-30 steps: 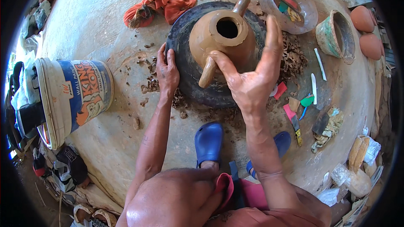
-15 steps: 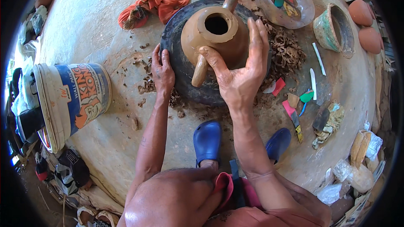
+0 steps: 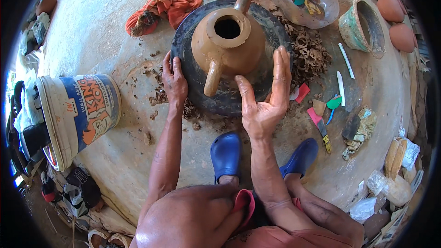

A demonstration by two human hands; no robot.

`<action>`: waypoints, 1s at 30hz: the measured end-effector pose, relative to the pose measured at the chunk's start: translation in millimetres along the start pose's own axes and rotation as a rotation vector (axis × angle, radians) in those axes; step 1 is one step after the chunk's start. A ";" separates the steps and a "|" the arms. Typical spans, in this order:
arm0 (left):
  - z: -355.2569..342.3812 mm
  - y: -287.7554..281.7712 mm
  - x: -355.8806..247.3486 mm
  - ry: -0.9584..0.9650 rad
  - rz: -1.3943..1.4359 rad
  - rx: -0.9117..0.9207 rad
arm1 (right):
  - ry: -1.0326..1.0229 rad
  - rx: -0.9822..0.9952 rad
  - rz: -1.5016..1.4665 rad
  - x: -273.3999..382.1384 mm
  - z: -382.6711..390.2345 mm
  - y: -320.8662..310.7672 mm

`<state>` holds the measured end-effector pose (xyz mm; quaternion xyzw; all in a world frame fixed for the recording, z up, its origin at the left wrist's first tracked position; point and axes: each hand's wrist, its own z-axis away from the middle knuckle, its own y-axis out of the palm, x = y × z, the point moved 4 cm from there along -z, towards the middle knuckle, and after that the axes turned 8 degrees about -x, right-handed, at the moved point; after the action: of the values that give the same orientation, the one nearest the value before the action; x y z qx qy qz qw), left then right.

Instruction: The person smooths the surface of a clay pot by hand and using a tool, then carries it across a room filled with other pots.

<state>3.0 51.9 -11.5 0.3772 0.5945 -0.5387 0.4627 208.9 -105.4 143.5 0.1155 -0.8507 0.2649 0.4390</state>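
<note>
A brown clay pot (image 3: 228,57) with a round open mouth and two stubby tube-like arms stands on a dark round potter's wheel (image 3: 189,87). One arm points toward me; the other points away. My left hand (image 3: 175,84) holds the wheel's left rim, thumb on the inner side and fingers along the outside. Off the pot's right side is my right hand (image 3: 264,110), open, thumb and fingers spread over the wheel's near right part. A gap shows between its thumb and the pot.
Clay shavings (image 3: 308,50) heap right of the wheel. Beyond are a clear plastic bowl (image 3: 321,17) of tools and a green-sided container (image 3: 351,30). Several small tools and a rag (image 3: 366,128) lie at right. A paint bucket (image 3: 59,115) stands left; an orange cloth (image 3: 177,7) lies far left.
My right hand has come off the pot and drawn back toward me, fingers spread. The pot and its arms have turned slightly with the wheel. My left hand stays at the rim.
</note>
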 end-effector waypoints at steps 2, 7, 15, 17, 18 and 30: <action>-0.9 -1.5 1.2 0.002 0.006 0.004 | -0.097 0.040 0.029 8.6 -10.8 3.5; 4.0 2.2 -5.1 -0.023 -0.024 0.012 | -0.136 0.128 0.112 16.2 -25.1 21.9; -10.4 6.4 -0.4 -0.033 0.037 0.085 | 0.015 0.172 0.018 -15.5 -28.9 0.2; -21.6 5.7 -2.1 0.022 -0.014 0.081 | 0.027 0.120 -0.014 -24.7 -32.8 -14.1; -32.3 6.6 3.2 0.003 0.025 0.135 | 0.047 0.099 -0.025 -39.3 -34.2 -22.8; -30.8 6.3 -11.4 0.045 -0.136 0.032 | -0.016 -0.108 -0.058 -31.2 -107.9 12.8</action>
<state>7.9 83.8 -2.6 0.3555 0.6203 -0.5697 0.4053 295.7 -36.3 165.0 0.1183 -0.8635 0.2050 0.4454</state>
